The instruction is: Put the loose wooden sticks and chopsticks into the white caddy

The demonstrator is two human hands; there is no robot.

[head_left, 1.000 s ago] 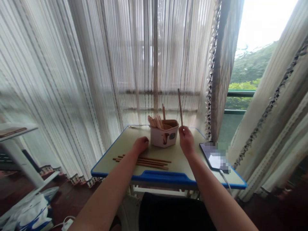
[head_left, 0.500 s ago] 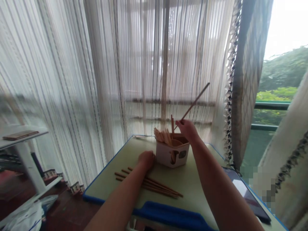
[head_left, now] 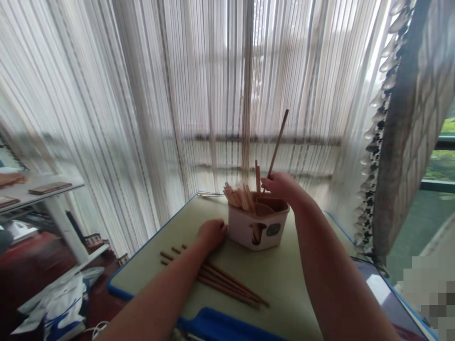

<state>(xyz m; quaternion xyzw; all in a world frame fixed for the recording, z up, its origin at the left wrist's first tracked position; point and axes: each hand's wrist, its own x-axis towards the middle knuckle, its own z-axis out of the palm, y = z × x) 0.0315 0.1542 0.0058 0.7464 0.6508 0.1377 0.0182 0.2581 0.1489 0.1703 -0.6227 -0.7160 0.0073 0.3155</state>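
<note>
My right hand (head_left: 279, 184) pinches one brown chopstick (head_left: 279, 142) above the back of a white chopstick holder (head_left: 238, 227). The chopstick stands almost upright, leaning a little right, its lower end at the holder's rear compartment. Two brown chopsticks (head_left: 258, 175) stand upright in the holder beside it, and pale wooden sticks (head_left: 236, 196) fill the left compartment. At the holder's left side my left hand (head_left: 212, 235) rests on the table with curled fingers; what they hold, if anything, is hidden. Several brown chopsticks (head_left: 227, 284) lie on the table, partly under my left forearm.
The pale table (head_left: 277, 293) has a blue edge and a blue tray-like piece (head_left: 227, 327) at its front. A dark tablet-like device (head_left: 387, 303) lies at the right. Sheer curtains (head_left: 199, 94) hang behind. A white side table (head_left: 67, 182) and plastic bags (head_left: 64, 303) are at left.
The chopstick in my right hand has swung from a strong rightward slant to nearly upright. My left hand stays beside the holder. The view has shifted slightly.
</note>
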